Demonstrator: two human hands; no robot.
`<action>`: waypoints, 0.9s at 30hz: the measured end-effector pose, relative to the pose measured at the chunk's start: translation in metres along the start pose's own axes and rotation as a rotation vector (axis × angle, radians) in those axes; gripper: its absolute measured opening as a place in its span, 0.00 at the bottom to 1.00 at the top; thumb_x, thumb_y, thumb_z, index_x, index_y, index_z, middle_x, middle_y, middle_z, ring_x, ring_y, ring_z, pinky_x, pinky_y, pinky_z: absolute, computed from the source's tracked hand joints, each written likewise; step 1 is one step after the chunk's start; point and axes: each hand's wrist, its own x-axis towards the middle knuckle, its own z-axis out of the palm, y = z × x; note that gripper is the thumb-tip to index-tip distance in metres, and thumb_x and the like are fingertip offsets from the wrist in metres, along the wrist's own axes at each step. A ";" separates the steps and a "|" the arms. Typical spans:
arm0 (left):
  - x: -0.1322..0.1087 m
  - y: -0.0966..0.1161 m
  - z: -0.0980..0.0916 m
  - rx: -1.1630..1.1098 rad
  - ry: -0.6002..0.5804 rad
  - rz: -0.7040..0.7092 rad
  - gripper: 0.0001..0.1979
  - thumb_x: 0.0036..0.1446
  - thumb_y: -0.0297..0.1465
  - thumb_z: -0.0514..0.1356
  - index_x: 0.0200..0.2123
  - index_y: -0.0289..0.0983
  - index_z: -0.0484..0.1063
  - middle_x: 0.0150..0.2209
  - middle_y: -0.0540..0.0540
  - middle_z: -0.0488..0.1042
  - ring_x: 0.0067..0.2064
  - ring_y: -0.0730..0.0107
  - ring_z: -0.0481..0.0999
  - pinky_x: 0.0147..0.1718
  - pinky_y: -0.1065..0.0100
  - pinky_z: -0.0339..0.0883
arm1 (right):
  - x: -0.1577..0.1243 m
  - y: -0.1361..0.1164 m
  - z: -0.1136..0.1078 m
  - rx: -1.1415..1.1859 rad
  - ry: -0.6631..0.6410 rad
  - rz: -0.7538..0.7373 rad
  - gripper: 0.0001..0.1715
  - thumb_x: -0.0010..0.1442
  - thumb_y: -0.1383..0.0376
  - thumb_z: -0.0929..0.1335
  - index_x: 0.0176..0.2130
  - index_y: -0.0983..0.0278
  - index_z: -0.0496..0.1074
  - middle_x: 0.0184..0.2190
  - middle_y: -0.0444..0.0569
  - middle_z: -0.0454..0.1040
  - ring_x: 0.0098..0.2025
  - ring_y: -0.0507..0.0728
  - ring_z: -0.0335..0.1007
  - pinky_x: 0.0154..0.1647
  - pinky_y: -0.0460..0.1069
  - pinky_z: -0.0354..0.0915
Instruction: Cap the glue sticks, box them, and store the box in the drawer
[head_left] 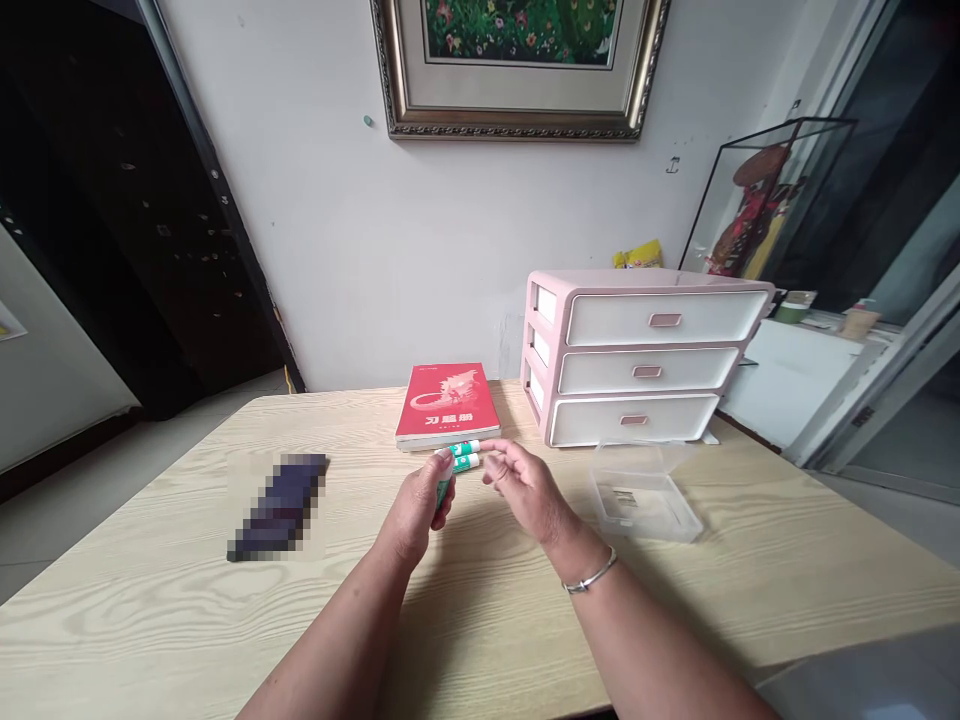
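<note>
Green tubes with white ends, which look like glue sticks (465,462), are in my left hand (417,508). Two of them stick out to the right beyond my thumb, and more green shows lower down in the palm. The closed fingers hide the rest. My right hand (529,492) is just to the right of the white ends, its fingers apart and holding nothing. Its index fingertip is at the end of the upper stick; whether it touches I cannot tell. A red book (448,400) lies flat just behind the sticks.
A clear plastic box (645,505) with its lid raised stands right of my right hand, small pieces inside. Behind it is a pink and white drawer unit (645,372). A dark pixelated object (281,507) lies at left on the wooden table (150,560).
</note>
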 end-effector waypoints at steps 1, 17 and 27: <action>-0.002 0.000 0.001 0.081 -0.013 0.023 0.27 0.59 0.53 0.49 0.20 0.38 0.62 0.16 0.53 0.59 0.18 0.75 0.56 0.17 0.71 0.49 | -0.002 -0.002 0.004 0.017 -0.050 -0.013 0.23 0.63 0.52 0.67 0.52 0.63 0.71 0.34 0.48 0.76 0.35 0.54 0.72 0.37 0.48 0.68; -0.011 0.006 0.000 0.292 -0.210 0.101 0.28 0.63 0.54 0.47 0.31 0.35 0.69 0.27 0.49 0.68 0.25 0.72 0.64 0.25 0.69 0.59 | 0.005 0.002 -0.006 0.077 -0.033 0.109 0.17 0.59 0.53 0.70 0.39 0.64 0.72 0.25 0.41 0.71 0.26 0.51 0.67 0.28 0.46 0.65; -0.008 -0.003 0.007 0.157 -0.264 0.004 0.20 0.57 0.48 0.59 0.37 0.36 0.69 0.22 0.56 0.59 0.22 0.78 0.56 0.20 0.75 0.46 | -0.029 -0.012 -0.005 -0.580 -0.008 -0.157 0.19 0.65 0.65 0.65 0.56 0.60 0.68 0.51 0.53 0.72 0.51 0.59 0.69 0.53 0.56 0.66</action>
